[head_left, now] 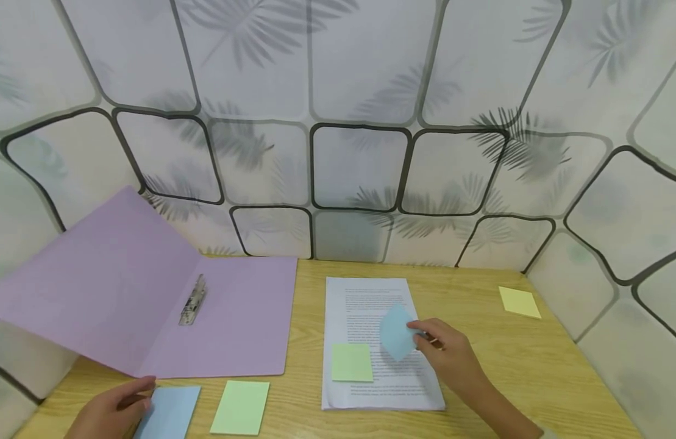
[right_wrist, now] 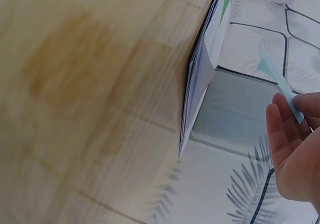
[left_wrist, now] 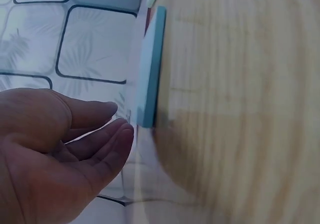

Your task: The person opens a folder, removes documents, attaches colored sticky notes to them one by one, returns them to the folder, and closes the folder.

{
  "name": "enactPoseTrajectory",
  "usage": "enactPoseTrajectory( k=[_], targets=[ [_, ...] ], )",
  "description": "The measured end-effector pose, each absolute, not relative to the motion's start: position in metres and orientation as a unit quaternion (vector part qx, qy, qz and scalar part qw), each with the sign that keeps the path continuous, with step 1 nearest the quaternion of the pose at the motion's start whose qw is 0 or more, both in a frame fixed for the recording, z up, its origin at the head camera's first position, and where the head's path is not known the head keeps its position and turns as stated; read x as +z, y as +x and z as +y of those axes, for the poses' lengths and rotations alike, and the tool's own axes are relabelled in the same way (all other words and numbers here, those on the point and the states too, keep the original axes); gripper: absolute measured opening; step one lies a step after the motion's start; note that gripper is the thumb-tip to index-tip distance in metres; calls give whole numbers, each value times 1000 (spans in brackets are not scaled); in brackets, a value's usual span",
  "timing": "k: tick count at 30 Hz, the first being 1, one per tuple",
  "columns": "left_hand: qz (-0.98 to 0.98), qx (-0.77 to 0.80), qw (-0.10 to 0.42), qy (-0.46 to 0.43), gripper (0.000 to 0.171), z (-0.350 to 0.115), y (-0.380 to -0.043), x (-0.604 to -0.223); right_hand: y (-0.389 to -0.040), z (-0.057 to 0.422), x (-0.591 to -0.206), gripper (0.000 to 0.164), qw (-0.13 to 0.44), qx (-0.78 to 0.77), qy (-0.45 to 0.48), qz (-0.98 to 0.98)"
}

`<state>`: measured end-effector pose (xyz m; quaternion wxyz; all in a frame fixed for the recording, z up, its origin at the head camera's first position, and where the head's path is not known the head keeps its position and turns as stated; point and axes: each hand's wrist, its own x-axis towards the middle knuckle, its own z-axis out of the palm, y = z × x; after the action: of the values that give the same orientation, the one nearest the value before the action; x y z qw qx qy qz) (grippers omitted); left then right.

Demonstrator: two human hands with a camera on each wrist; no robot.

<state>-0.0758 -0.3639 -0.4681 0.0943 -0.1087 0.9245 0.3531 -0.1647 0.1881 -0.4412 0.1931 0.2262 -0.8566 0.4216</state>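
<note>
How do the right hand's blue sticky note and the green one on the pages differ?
The blue sticky note is pinched by the right hand; the green sticky note lies on the printed pages. The blue one tilts cornerwise; the green one nearly aligns with them. Both look blank.

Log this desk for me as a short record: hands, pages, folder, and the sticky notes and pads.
Right hand: pinches a blue note, held clear of the printed pages
Left hand: beside the blue pad, nothing in its grip
On the pages: a green note
Folder: purple folder, open, metal clip inside
Between blue pad and pages: green pad
Far right of table: yellow note
</note>
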Motion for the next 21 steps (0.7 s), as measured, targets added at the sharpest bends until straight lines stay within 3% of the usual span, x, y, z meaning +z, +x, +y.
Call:
enactPoseTrajectory(
  k=[4,9,17,21],
  targets=[
    [921,368,67,-108,44,-340,-79,-453,-165,189,-442,27,197,423,228,-854],
    [882,466,38,-60,37,-273,-91,-434,-165,188,-444,27,193,426,221,-856],
    [778,611,88,116,36,-155,-131,-419,-163,182,-443,30,205,421,221,-855],
    [756,624,115,160,32,-111,-155,-420,-163,176,-441,32,219,409,245,-852]
  ],
)
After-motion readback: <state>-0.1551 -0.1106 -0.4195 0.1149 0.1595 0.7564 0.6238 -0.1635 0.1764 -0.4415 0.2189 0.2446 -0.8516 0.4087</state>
